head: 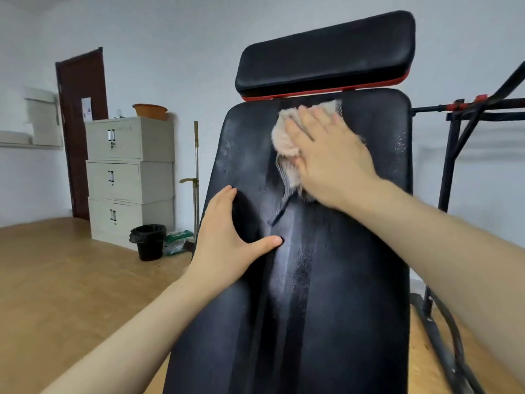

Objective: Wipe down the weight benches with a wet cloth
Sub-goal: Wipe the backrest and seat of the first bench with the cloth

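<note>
Up front, one black weight bench (326,280) filled the middle of the view, its long back pad tilted up and away. A second, shorter black pad (326,52) with a red underside sat across its far end, making two pads in all. Pale streaks and wet smears showed on the long pad.

One cloth (285,143), pale pink and fluffy with a striped hem, lay bunched on the far part of the long pad, just below the short one. The right hand (332,157) lay flat on top of it, fingers straight and together, pressing it against the pad without gripping it. The left hand (227,243) rested nearer, at the pad's left edge. Its fingers stretched along that edge and its thumb spread wide across the surface, with nothing held.

Far left, three grey filing cabinets (127,180) stood stacked one on another, with one orange basin (150,110) on top. One black bin (149,241) stood on the wooden floor (56,280) in front of them, just beside a green bag (177,240). One long-handled pole (196,180) leaned against the wall between the cabinets and the bench. One dark brown door (82,123) stood to the left of the cabinets. A black metal frame (454,166) with red fittings stood to the right of the bench.
</note>
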